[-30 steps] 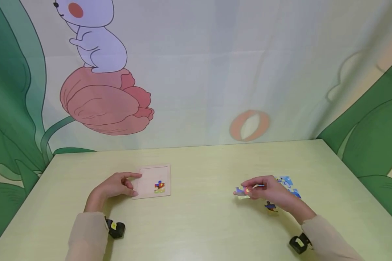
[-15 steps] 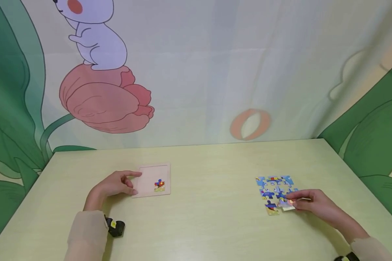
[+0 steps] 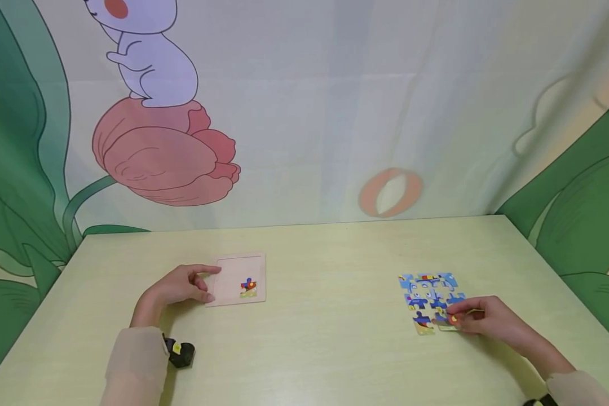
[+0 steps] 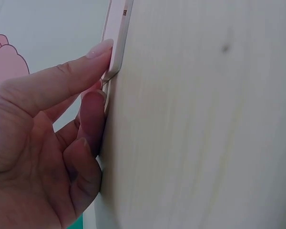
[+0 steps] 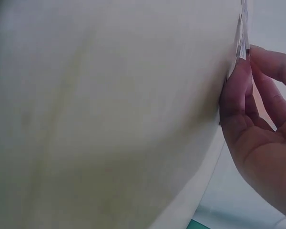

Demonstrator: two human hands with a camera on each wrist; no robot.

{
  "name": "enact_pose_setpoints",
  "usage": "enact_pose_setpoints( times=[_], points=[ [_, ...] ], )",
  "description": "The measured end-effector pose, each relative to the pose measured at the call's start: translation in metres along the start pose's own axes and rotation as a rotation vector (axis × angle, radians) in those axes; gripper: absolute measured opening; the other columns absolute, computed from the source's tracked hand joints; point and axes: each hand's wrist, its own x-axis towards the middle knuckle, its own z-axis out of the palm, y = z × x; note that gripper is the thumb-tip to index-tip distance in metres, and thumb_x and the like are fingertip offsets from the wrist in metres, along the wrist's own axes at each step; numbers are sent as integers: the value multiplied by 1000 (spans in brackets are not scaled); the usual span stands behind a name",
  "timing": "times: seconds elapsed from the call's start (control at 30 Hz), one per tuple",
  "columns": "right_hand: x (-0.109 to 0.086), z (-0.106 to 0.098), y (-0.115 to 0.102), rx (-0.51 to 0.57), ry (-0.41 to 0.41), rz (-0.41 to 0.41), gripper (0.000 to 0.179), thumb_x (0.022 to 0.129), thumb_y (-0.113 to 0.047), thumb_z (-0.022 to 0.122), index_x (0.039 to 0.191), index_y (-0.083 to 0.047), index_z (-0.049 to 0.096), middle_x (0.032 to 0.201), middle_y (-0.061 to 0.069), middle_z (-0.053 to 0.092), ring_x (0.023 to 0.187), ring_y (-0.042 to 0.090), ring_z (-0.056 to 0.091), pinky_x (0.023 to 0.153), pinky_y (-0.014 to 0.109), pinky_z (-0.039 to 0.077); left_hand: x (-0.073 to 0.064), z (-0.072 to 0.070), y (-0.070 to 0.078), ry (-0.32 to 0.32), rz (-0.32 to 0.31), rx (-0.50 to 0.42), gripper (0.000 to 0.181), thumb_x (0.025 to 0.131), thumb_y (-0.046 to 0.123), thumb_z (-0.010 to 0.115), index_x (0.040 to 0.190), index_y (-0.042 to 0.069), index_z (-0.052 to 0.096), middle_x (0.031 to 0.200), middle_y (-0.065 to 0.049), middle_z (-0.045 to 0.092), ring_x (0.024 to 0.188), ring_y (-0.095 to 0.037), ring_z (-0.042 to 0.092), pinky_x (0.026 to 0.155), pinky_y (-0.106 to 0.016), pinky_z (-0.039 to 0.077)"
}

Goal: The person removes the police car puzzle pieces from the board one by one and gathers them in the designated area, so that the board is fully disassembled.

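My left hand holds the left edge of a square, light wooden puzzle tray. Its index finger lies on the rim, the thumb lower down the same side, and the other fingers curl under. Inside the tray, at lower right, lies one red, blue and yellow jigsaw piece. On the right, my right hand pinches a puzzle piece with a red patch between thumb and fingertips. That piece is at the lower right of a blue picture of loosely laid jigsaw pieces, and my fingers cover part of it.
The pale wooden table stretches between tray and pieces. A printed curtain with a white animal and a pink flower hangs along the table's back edge. A small black camera sits on the left wrist.
My right hand has carried the held piece rightward to the lower right of the laid-out pieces and lowered it there, uncovering most of the picture. My left hand and the tray stay put.
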Motion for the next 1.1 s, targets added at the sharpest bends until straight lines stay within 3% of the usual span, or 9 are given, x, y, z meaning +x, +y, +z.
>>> enact_pose_setpoints(
  times=[0.23, 0.5, 0.77, 1.1],
  points=[
    [0, 4, -4, -94, 2, -63, 32, 73, -2, 71, 101, 12, 62, 86, 12, 63, 67, 4, 51, 58, 22, 45, 1, 0, 0, 6, -8, 3, 65, 72, 14, 77, 130, 5, 49, 76, -4, 52, 75, -18, 45, 72, -32, 34],
    [4, 9, -8, -247, 56, 16, 34, 68, -9, 77, 98, 3, 67, 77, 3, 57, 65, 11, 47, 53, 22, 41, -1, 2, 1, 13, -32, 6, 65, 72, 14, 76, 131, 6, 49, 77, -5, 52, 76, -19, 44, 71, -33, 34],
    [2, 8, -9, -237, 42, 5, 29, 69, -2, 74, 97, 3, 67, 76, 4, 55, 65, 12, 46, 53, 22, 40, 0, 2, 2, 11, -28, 1, 64, 73, 14, 76, 131, 6, 49, 77, -5, 51, 75, -19, 45, 70, -31, 34],
    [1, 3, -8, -253, -33, -136, 23, 71, -2, 72, 94, 0, 68, 77, 2, 57, 61, 3, 43, 53, 21, 40, 0, 0, 1, 2, -21, 2, 64, 74, 14, 75, 131, 5, 49, 76, -5, 51, 74, -19, 44, 67, -30, 34]
  ],
)
